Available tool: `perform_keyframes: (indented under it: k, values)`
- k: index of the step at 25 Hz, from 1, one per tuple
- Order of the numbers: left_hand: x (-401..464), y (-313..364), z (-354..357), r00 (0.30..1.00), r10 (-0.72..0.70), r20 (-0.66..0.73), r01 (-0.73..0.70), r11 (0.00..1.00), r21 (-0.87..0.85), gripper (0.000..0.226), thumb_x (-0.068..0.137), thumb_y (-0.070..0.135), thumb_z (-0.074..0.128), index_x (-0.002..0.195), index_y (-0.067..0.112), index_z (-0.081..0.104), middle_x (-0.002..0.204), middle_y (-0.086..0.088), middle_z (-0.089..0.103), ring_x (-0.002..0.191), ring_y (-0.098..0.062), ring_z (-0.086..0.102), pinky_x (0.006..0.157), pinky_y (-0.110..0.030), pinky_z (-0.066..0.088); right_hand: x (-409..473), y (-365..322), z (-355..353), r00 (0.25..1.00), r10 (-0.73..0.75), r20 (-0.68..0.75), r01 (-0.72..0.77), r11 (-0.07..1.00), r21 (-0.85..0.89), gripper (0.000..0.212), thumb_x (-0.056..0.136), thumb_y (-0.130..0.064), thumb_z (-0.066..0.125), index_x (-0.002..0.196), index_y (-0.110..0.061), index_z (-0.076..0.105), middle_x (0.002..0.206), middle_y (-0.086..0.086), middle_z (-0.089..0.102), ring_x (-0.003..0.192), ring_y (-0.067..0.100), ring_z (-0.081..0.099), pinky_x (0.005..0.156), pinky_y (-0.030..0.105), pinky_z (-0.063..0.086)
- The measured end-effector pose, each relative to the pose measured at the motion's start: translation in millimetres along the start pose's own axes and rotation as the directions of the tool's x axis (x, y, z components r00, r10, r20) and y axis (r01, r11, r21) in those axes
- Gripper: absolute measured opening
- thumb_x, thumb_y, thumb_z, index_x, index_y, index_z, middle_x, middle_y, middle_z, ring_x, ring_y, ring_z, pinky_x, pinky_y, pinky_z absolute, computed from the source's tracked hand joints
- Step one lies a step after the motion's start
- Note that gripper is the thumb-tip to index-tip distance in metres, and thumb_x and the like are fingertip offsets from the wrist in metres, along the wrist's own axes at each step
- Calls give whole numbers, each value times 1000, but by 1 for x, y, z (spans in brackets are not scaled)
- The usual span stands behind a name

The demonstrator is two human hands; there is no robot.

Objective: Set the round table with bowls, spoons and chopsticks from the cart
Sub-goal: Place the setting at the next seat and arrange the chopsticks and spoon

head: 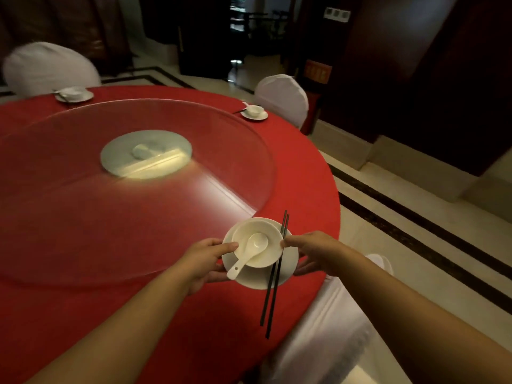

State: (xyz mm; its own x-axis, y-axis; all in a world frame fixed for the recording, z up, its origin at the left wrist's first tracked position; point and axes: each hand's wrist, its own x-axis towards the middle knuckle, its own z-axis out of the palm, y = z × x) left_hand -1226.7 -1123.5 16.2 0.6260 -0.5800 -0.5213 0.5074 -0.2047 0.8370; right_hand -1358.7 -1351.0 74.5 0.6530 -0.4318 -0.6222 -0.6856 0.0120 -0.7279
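Bowl (256, 243) on plate (288, 261), between left hand (205, 259) and right hand (313, 250), both hands gripping

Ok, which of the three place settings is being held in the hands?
The near setting, gripped by the left hand and right hand. The far left setting and far right setting sit untouched by the chairs.

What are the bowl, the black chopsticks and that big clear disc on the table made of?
The bowl looks like glazed white porcelain: smooth, with a soft sheen. The chopsticks are thin, matte black sticks, perhaps plastic or lacquered wood; the picture cannot settle which. The disc looks like glass: the red tablecloth shows through it and light reflects off its surface.
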Motion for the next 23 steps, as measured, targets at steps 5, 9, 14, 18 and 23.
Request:
perform_keyframes:
  k: [5, 9, 14, 18, 23]
  values:
    - [14, -23, 55, 971, -27, -237, -9, 989, -149, 37, 84, 25, 79, 116, 11, 64, 111, -15, 74, 84, -32, 75, 59, -37, 60, 74, -9, -47, 977, -27, 213, 65, 982, -175, 43, 77, -25, 79, 110, 1, 68, 100, 24, 73, 71, 36, 74, 62, 38, 64]
    - [15, -40, 95, 925, -84, -370, -17, 965, -260, 43, 84, 26, 79, 120, 10, 63, 115, -16, 72, 95, -34, 73, 61, -37, 60, 110, -15, -68, 937, -10, 349, 115, 952, -284, 44, 77, -26, 79, 110, 1, 68, 98, 23, 74, 67, 33, 74, 57, 35, 62]
    - [22, -60, 116, 877, -135, -462, -43, 934, -355, 43, 84, 26, 80, 120, 12, 63, 111, -15, 75, 99, -35, 74, 72, -45, 63, 144, -17, -73, 890, 24, 455, 169, 911, -377, 50, 75, -28, 80, 113, 3, 67, 103, 24, 74, 80, 38, 76, 65, 40, 64]
    - [32, -78, 116, 864, -167, -475, -38, 919, -392, 41, 84, 23, 79, 121, 13, 64, 111, -13, 75, 99, -32, 74, 76, -50, 63, 163, -8, -62, 883, 39, 468, 185, 887, -422, 47, 76, -27, 80, 113, -1, 67, 105, 21, 73, 84, 39, 76, 69, 44, 65]
    - [44, -98, 114, 847, -193, -495, -34, 910, -413, 44, 85, 21, 79, 125, 13, 62, 112, -11, 75, 99, -28, 75, 73, -45, 64, 184, 11, -51, 875, 50, 481, 183, 887, -424, 40, 80, -24, 78, 112, -3, 67, 106, 19, 73, 88, 38, 76, 72, 46, 65]
